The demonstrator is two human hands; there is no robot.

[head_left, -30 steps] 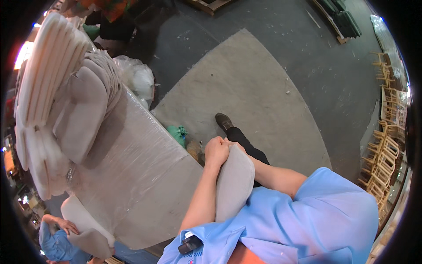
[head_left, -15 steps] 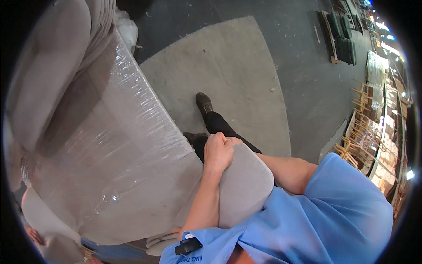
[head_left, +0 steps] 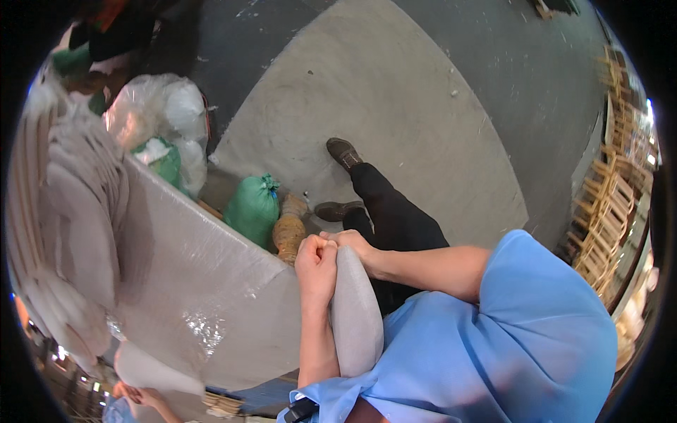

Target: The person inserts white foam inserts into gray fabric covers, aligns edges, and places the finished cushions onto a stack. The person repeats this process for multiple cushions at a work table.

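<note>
A light grey padded cushion [head_left: 355,317] stands on edge against my body, its narrow side up. At its far end, my left hand [head_left: 316,268] is closed with thumb and fingers pinched at the cushion's edge. Touching it there is my right hand [head_left: 352,244], its fingers also closed on that end of the cushion. My left forearm runs along the cushion's left side. What lies between my fingertips is too small to make out. Just left of my hands is the corner of a table [head_left: 240,303] wrapped in clear plastic film.
Grey cushions [head_left: 81,211] are heaped on the table's left side. Beyond its edge stand a green sack [head_left: 252,210], a brown bulging bundle [head_left: 288,236] and clear plastic bags [head_left: 185,109]. Wooden chair frames [head_left: 603,218] line the right. Another person's hands [head_left: 137,395] show at lower left.
My view has shifted, and the sacks beyond the table now show. The cushion has turned from showing its broad face to standing on edge. Both hands remain at its far end.
</note>
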